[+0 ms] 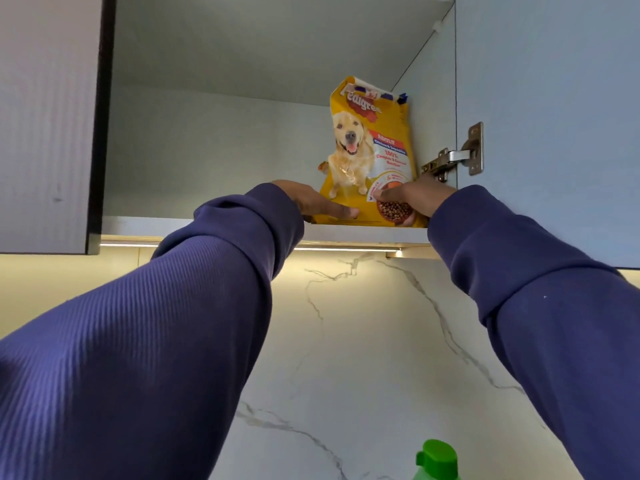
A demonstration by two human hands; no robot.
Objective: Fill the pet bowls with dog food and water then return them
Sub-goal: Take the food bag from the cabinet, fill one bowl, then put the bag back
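Long navy sleeves, bare hands

Both sleeves are ribbed knit, bunched at the cuffs; hands wear no gloves.

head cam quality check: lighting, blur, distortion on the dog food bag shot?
Head view: wide-angle bend bows the sleeves and cabinet edges; the under-cabinet light strip glows warm on the marble wall, while the cabinet interior is dimmer and cool. The dog food bag is fairly sharp, large print legible, mild sheen. Left hand and right hand slightly soft. Green bottle cap cropped at bottom.

A home kitchen is being shown: a wall cupboard is being lit from beneath, above a marble-veined backsplash, with a green-capped bottle below.
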